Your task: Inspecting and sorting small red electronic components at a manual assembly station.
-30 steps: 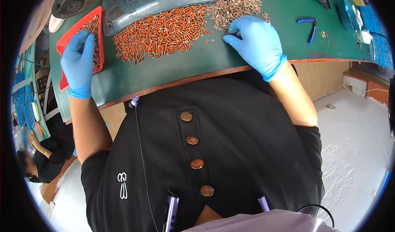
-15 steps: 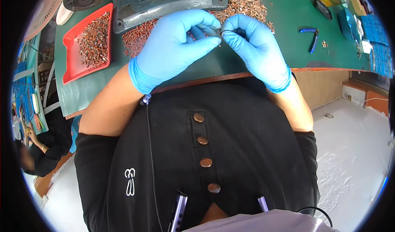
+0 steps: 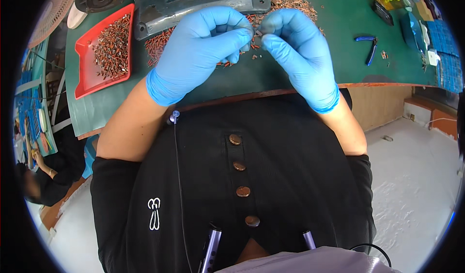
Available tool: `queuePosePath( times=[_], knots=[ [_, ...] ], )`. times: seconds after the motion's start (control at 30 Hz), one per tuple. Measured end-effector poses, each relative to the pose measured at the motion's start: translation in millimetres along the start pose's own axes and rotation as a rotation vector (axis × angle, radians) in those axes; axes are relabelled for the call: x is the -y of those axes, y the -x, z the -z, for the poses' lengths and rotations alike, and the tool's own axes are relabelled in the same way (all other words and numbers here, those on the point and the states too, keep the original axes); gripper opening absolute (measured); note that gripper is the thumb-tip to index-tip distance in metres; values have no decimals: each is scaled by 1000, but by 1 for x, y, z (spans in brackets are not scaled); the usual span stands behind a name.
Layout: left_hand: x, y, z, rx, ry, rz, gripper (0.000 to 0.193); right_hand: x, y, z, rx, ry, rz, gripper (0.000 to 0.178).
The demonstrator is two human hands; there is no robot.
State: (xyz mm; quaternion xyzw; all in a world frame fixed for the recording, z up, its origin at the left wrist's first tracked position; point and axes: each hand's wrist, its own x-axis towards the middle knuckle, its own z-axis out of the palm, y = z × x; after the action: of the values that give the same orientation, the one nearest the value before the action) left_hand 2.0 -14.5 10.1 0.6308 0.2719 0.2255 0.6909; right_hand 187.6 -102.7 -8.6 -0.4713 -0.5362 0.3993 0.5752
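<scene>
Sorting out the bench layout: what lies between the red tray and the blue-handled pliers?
In the head view, between the red tray and the blue-handled pliers lie the grey machine base, scattered copper-coloured parts and both gloved hands.

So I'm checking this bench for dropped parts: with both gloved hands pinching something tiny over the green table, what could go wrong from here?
1. The small grey piece is pinched between the left hand and right hand, both in blue gloves, above the green table; a slip could drop it among the loose copper-coloured parts, where it may be hard to find.
2. The hands work close to the table's near edge, so a dropped piece might roll off onto the lap or floor.
</scene>
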Motion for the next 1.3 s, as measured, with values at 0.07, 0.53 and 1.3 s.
queuePosePath(
  times=[0.07, 0.53, 1.3],
  knots=[
    [-2, 0, 4, 42, 83, 36, 19, 0, -1, 1, 40, -4, 82, 18],
    [8, 5, 8, 45, 299, 132, 21, -3, -4, 1, 80, 218, 188, 9],
    [25, 76, 84, -159, -1177, -159, 6, -21, -2, -14, 95, 616, 198, 6]
  ],
)
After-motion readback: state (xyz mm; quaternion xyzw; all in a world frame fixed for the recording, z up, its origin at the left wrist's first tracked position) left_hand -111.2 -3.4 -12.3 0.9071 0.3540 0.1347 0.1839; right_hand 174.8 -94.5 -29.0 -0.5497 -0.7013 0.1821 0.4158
